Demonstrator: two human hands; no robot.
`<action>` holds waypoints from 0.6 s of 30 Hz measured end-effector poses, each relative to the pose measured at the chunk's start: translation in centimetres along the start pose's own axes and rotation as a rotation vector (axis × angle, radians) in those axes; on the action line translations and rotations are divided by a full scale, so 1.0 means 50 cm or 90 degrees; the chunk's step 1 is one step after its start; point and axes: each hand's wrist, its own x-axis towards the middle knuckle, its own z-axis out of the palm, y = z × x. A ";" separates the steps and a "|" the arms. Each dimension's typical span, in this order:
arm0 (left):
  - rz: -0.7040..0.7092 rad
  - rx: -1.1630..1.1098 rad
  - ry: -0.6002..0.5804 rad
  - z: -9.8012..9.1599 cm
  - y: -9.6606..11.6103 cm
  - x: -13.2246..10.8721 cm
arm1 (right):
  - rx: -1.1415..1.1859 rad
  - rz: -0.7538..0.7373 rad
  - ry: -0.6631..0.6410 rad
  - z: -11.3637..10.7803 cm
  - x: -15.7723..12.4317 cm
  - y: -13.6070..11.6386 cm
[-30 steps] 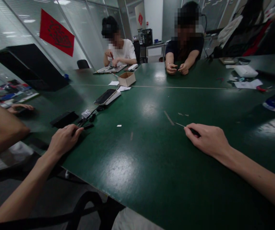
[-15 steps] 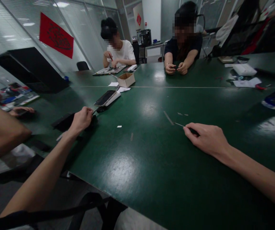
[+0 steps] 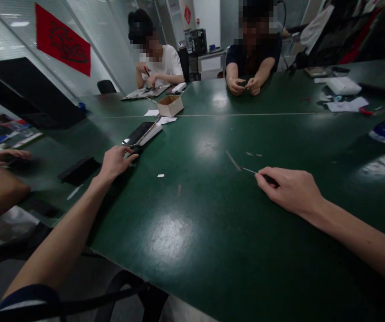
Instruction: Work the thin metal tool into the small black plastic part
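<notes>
My right hand (image 3: 288,190) is pinching a thin tool (image 3: 257,172) that has a dark handle and a long metal tip. My fingers are pressed together on the dark handle, and the hand is mostly closed. The tool lies long and thin, with its tip pointing left and a bit away from me, over the green table (image 3: 165,268). The tip is just beside a thin gray metal strip (image 3: 233,160), and the strip slants toward me on the table. 2 tiny bits (image 3: 254,154) lie near the strip, a little past the tip. My right hand is much nearer to all of these than my left hand (image 3: 115,163) is. My left hand is half open, with its fingers curved and reaching away from me. Its fingertips are at a small black thing (image 3: 135,150), but I cannot tell if they hold it or only touch it. Just past it lies a phone (image 3: 139,133) with a dark screen, and a flat black case (image 3: 79,170) lies to the left of my left hand.
</notes>
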 end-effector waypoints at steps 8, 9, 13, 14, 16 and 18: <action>-0.110 -0.102 -0.225 -0.024 -0.020 0.024 | -0.005 0.007 -0.002 0.001 0.001 -0.003; -0.102 -0.102 -0.237 -0.025 -0.020 0.024 | -0.004 0.009 -0.002 0.000 0.001 -0.003; -0.085 -0.079 -0.200 -0.022 -0.026 0.023 | -0.006 0.015 -0.011 -0.006 0.001 -0.009; -0.093 -0.070 -0.180 -0.019 -0.031 0.023 | -0.005 0.015 -0.016 -0.008 0.001 -0.010; -0.087 -0.031 -0.151 -0.011 -0.043 0.024 | -0.004 0.016 -0.027 -0.011 0.000 -0.012; -0.074 0.037 -0.118 -0.002 -0.056 0.028 | -0.007 0.017 -0.028 -0.011 -0.003 -0.010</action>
